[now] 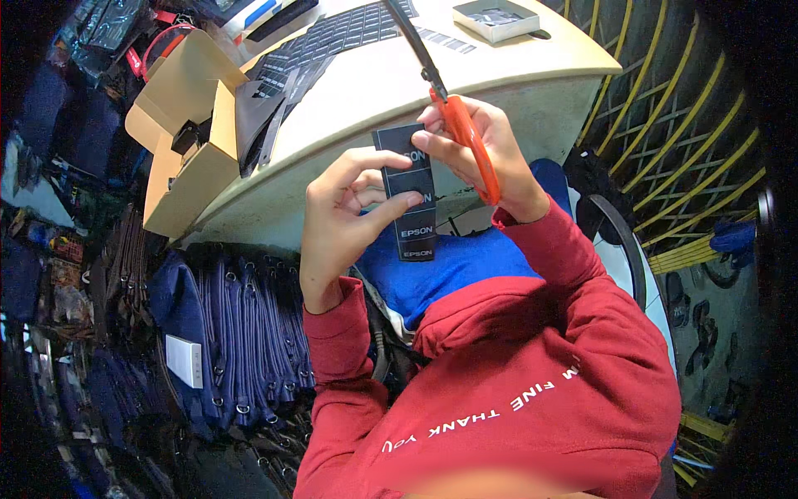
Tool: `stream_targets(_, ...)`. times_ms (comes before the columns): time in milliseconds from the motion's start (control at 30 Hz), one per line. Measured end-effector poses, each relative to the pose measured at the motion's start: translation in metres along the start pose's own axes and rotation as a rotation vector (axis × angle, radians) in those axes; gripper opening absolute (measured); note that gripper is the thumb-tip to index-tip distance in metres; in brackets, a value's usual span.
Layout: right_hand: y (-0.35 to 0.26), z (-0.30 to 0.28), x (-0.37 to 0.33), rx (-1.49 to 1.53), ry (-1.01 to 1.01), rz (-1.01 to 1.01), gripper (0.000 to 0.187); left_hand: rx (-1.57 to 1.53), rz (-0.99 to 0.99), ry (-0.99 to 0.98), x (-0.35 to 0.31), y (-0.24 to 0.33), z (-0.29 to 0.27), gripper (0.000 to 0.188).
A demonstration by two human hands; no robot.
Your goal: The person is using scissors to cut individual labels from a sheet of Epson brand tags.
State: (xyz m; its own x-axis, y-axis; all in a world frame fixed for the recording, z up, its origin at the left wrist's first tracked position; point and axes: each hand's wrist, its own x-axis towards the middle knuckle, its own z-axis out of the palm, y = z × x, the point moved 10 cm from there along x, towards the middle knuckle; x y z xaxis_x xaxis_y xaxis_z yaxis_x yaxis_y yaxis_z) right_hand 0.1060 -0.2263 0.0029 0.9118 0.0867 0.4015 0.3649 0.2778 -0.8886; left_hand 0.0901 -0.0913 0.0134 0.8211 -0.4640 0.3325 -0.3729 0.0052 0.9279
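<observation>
My left hand (337,212) pinches a strip of black woven labels (417,224) between thumb and fingers, in front of the table's near edge. The strip hangs almost upright, with pale lettering and thin lines across it. My right hand (503,154) is closed around a pair of scissors (467,137) with orange handles. Their dark blades point up over the tabletop, away from the strip, and look closed together. Thumb and fingertips of the right hand also touch the strip's upper end.
On the pale table (366,91) lie many dark label strips (349,37) and a small white box (496,21) with dark pieces. An open cardboard box (220,133) stands at the left edge. Navy straps (249,341) hang lower left. A yellow lattice gate (665,108) is at right.
</observation>
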Motion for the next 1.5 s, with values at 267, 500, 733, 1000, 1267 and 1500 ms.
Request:
stream_targets(267,0.003,-0.010,-0.019,-0.155,-0.202,-0.059,0.042,-0.040,0.056,0.062,-0.005,0.014,-0.028,0.054)
stream_targets(500,0.000,-0.005,-0.042,-0.504,-0.335,-0.098,0.071,0.026,0.098,0.147,-0.016,0.025,-0.055,0.054)
stream_targets(733,0.023,-0.004,-0.062,-0.645,-0.744,0.251,0.060,0.082,0.095,0.114,-0.022,0.027,-0.065,0.056)
stream_targets(1000,0.014,-0.001,-0.063,-0.587,-0.835,0.299,0.075,0.049,0.015,0.021,-0.025,0.022,-0.057,0.059)
stream_targets(1267,0.011,-0.002,-0.066,-0.602,-0.854,0.333,0.085,0.114,-0.025,-0.045,-0.021,0.022,-0.042,0.060)
stream_targets(1500,0.011,0.004,-0.060,-0.627,-0.926,0.316,0.077,0.125,0.008,-0.160,-0.015,0.013,-0.019,0.058)
